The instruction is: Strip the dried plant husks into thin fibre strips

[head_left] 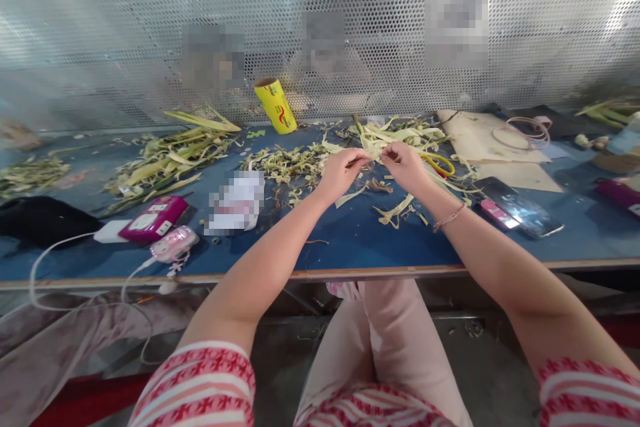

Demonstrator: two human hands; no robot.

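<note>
Over the middle of the blue table (350, 240), my left hand (343, 172) and my right hand (406, 167) are close together, fingertips nearly touching. Each pinches an end of a thin pale green leaf strip (373, 155) stretched between them. Just beyond the hands lies a heap of pale leaf strips and trimmings (395, 133). Under the right hand lie loose curled strips (395, 210). Yellow-handled scissors (440, 161) lie just right of the right hand.
A yellow roll (275, 104) leans at the back by the perforated metal screen (320, 13). Long green leaves (165, 157) lie at left. Pink devices (153, 219) with white cables sit front left. Phones (520, 212) lie at right, beside brown cardboard (480, 137).
</note>
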